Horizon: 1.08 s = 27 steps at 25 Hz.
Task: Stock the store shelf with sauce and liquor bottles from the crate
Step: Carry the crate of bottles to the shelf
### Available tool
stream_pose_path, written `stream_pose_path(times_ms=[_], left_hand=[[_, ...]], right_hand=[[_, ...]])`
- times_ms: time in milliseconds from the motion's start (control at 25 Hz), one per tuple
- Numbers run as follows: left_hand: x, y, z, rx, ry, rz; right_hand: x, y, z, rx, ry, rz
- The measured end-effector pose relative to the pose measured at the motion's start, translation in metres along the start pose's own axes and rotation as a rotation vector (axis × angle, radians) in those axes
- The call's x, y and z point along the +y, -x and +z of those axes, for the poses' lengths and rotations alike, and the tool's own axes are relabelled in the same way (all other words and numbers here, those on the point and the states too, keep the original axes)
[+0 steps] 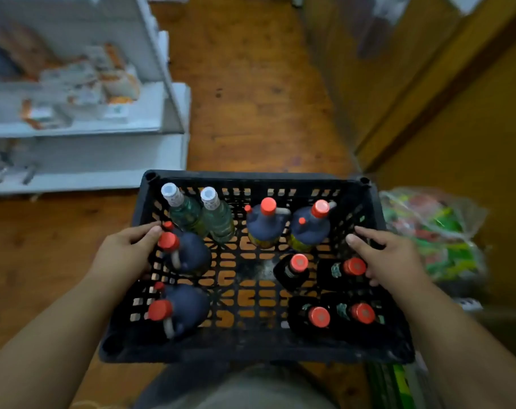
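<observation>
Your left hand [127, 249] and right hand [389, 255] each grip a side wall of the black crate [250, 346], thumbs hooked over the rim, so the whole load hangs in the lower middle of the frame above the wooden floor [250, 98]. The dark sauce jugs [188, 255] stand along the left side and top right, the clear bottles [203, 216] at the crate's top left, the small dark bottles [295, 270] at right, all loose. Tilt it and they could slide, knock together or tip. The shelf [82, 128] waits at upper left; turning hard toward it risks clipping its corner.
</observation>
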State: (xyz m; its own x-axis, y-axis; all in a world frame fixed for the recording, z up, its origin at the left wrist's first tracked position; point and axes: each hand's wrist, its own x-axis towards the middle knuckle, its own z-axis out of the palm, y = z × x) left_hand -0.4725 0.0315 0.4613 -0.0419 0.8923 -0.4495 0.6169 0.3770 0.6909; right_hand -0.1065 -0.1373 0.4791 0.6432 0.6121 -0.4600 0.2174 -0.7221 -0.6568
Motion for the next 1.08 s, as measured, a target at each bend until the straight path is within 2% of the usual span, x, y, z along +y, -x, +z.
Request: stream_pose_path(times_ms=[240, 400, 720, 920, 1080], left_hand=[[-0.111, 0.008, -0.151, 0.211, 0.108, -0.193], [-0.161, 0.024, -0.232, 0.347, 0.173, -0.339], [-0.226, 0.015, -0.346, 0.696, 0.388, -0.575], [-0.266, -0.014, -0.417, 0.844, 0.558, -0.686], [-0.317, -0.044, -0.476, 0.907, 0.673, -0.655]], right_hand=[[-0.121, 0.027, 0.147, -0.223, 0.103, -0.205], [-0.196, 0.047, 0.239, -0.405, 0.175, -0.325], [-0.353, 0.052, 0.445, -0.724, 0.282, -0.587], [-0.453, 0.086, 0.554, -0.789, 0.401, -0.731], [-0.511, 0.129, 0.643, -0.791, 0.417, -0.76]])
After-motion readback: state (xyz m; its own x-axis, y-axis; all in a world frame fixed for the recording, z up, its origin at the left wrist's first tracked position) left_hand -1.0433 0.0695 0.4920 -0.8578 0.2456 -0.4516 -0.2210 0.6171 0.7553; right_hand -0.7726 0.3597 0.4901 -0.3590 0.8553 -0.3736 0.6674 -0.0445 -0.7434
